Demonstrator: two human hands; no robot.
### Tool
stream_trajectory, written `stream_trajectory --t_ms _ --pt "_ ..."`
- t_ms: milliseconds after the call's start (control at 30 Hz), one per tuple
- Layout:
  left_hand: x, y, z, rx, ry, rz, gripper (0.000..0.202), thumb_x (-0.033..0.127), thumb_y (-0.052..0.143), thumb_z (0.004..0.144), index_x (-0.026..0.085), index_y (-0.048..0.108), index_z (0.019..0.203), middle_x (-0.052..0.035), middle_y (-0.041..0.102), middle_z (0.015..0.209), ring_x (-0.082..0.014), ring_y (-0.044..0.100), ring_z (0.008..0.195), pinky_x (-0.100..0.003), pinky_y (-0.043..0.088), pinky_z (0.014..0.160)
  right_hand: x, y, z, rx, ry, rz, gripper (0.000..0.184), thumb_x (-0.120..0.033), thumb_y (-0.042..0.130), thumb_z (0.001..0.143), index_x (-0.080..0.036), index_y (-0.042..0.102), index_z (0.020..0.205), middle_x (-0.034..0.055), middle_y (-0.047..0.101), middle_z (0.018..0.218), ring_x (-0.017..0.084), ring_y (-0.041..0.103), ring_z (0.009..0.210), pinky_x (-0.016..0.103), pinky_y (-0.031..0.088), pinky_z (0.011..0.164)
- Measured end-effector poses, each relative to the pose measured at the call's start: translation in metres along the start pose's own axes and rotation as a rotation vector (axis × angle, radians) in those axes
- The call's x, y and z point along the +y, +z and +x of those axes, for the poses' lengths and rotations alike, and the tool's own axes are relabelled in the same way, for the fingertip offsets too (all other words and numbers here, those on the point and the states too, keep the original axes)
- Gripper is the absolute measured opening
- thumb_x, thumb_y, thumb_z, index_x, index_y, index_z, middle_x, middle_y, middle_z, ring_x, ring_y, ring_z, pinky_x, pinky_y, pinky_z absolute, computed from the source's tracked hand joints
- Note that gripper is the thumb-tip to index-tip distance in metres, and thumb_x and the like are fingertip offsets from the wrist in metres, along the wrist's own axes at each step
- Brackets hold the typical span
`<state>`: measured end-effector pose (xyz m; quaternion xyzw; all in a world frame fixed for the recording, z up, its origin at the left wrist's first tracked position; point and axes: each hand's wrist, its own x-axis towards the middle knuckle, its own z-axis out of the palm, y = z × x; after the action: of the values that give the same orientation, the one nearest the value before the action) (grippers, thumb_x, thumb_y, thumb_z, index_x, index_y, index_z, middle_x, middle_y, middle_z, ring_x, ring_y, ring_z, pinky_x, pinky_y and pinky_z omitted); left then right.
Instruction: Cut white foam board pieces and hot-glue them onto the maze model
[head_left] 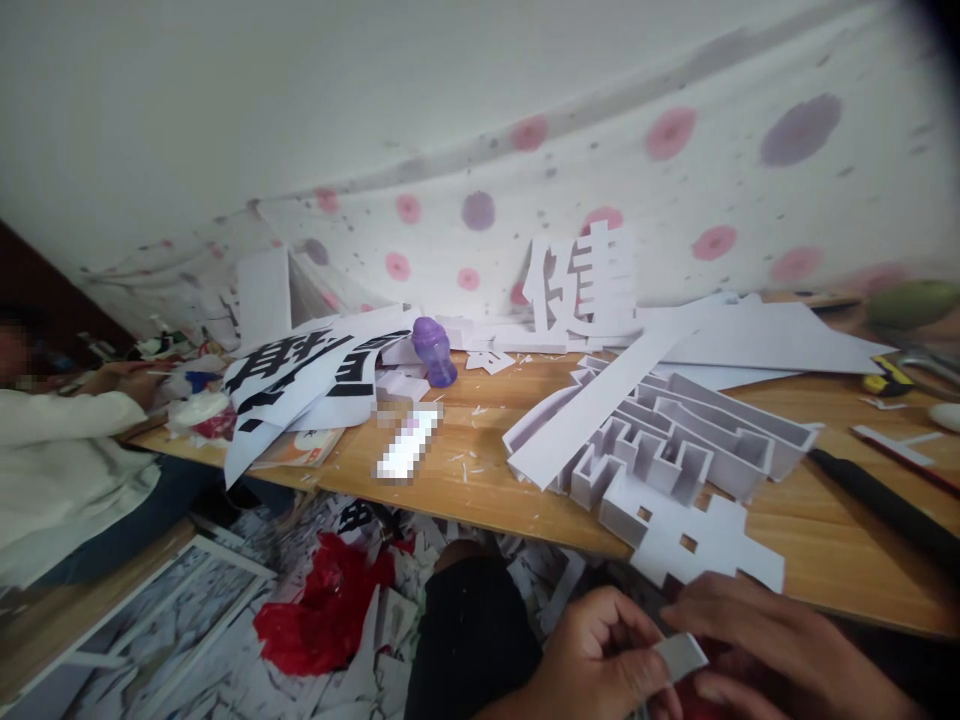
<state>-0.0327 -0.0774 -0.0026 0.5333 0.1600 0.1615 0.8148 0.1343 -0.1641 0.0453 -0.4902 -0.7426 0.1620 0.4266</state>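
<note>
My left hand (600,655) is at the lower edge of the view, its thumb and fingers closed on a small white strip (684,655). The strip's free end points to the right. Beside it is my right hand (802,650), its thumb and fingers apart around the strip's free end, with no clear grip on it. Just beyond both hands, a white cut-out sheet with square holes (701,540) overhangs the table edge. Behind that lies a white raised-wall character (675,440), with a long flat white strip (592,410) resting across it.
On the wooden table (480,455) stand a purple bottle (435,352) and an upright white character (581,280). Printed sheets (307,370) lie left, near a seated person (67,450). A black-handled tool (885,505) lies right. Scraps and a red bag (326,610) cover the floor.
</note>
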Motion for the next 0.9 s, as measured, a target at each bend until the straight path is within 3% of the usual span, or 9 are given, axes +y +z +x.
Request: stream_trajectory --t_ms 100,167,333,500,600,667,767,833,900 --pt "-0.002 -0.001 0.000 -0.011 0.003 0.015 0.053 0.065 0.066 0.069 0.018 0.044 0.080 0.0013 0.055 0.057 -0.0069 0.049 0.045 -0.020 0.038 0.048 -0.002 -0.002 0.006 -0.051 0.050 0.084 0.017 -0.041 0.049 0.097 -0.028 0.061 0.100 -0.0014 0.063 0.081 0.010 0.060 0.071 0.017 0.045 0.064" --pt "-0.001 -0.002 0.000 0.028 0.076 0.110 0.051 0.065 0.064 0.071 0.017 0.049 0.079 0.0001 0.054 0.059 -0.0083 0.049 0.049 -0.021 0.038 0.051 -0.001 -0.004 0.005 -0.052 0.082 0.114 0.017 -0.041 0.050 0.097 -0.028 0.062 0.095 -0.0025 0.063 0.079 0.009 0.060 0.070 0.017 0.044 0.063" --pt "0.009 -0.007 0.000 0.117 0.529 0.586 0.046 0.060 0.065 0.073 0.014 0.065 0.076 -0.0092 0.056 0.079 -0.0165 0.054 0.071 -0.028 0.042 0.065 0.002 -0.002 -0.001 -0.095 0.106 0.007 0.009 -0.029 0.054 0.093 -0.025 0.061 0.090 -0.0034 0.062 0.077 0.009 0.060 0.067 0.017 0.044 0.060" --pt "0.006 -0.007 0.002 0.127 0.599 0.826 0.025 0.040 0.065 0.077 0.015 0.063 0.075 -0.0079 0.056 0.071 -0.0156 0.051 0.063 -0.026 0.037 0.057 -0.014 -0.007 0.004 -0.155 0.111 -0.145 0.006 -0.015 0.058 0.086 -0.022 0.060 0.086 -0.0027 0.062 0.077 0.009 0.061 0.070 0.017 0.046 0.063" --pt "0.000 -0.004 0.002 0.147 0.613 0.854 0.012 0.029 0.063 0.075 0.017 0.061 0.075 -0.0059 0.057 0.068 -0.0152 0.051 0.060 -0.025 0.036 0.056 -0.027 -0.017 0.007 -0.156 0.109 -0.122 0.013 -0.015 0.059 0.086 -0.022 0.062 0.097 -0.0006 0.063 0.085 0.010 0.061 0.077 0.018 0.047 0.069" --pt "-0.001 -0.002 0.000 0.156 0.590 0.842 0.009 0.023 0.064 0.072 0.019 0.063 0.081 -0.0043 0.059 0.069 -0.0148 0.052 0.061 -0.024 0.038 0.058 -0.026 -0.030 0.005 -0.109 0.086 -0.130 0.018 -0.021 0.058 0.090 -0.021 0.060 0.108 0.0015 0.063 0.089 0.012 0.061 0.080 0.019 0.048 0.071" --pt "0.003 0.002 -0.005 0.262 0.542 0.793 0.012 0.020 0.061 0.074 0.023 0.064 0.086 -0.0018 0.062 0.071 -0.0143 0.055 0.063 -0.023 0.040 0.061 -0.003 -0.066 -0.012 0.092 0.154 -0.356 0.024 -0.033 0.046 0.096 -0.022 0.058 0.113 0.0040 0.063 0.095 0.013 0.060 0.086 0.022 0.048 0.075" --pt "0.007 0.004 -0.008 0.355 0.471 0.749 0.008 0.024 0.061 0.078 0.024 0.064 0.086 -0.0010 0.063 0.072 -0.0140 0.055 0.063 -0.022 0.041 0.061 0.019 -0.101 -0.034 0.281 0.404 -0.621 0.025 -0.037 0.045 0.096 -0.021 0.060 0.108 0.0040 0.063 0.094 0.014 0.061 0.085 0.022 0.048 0.076" --pt "0.010 0.007 -0.012 0.416 0.377 0.685 0.011 0.031 0.062 0.080 0.023 0.064 0.086 -0.0009 0.063 0.072 -0.0142 0.056 0.063 -0.022 0.042 0.062 0.040 -0.138 -0.064 0.369 0.602 -0.756 0.025 -0.028 0.044 0.096 -0.017 0.059 0.113 0.0080 0.062 0.102 0.017 0.061 0.090 0.025 0.047 0.081"
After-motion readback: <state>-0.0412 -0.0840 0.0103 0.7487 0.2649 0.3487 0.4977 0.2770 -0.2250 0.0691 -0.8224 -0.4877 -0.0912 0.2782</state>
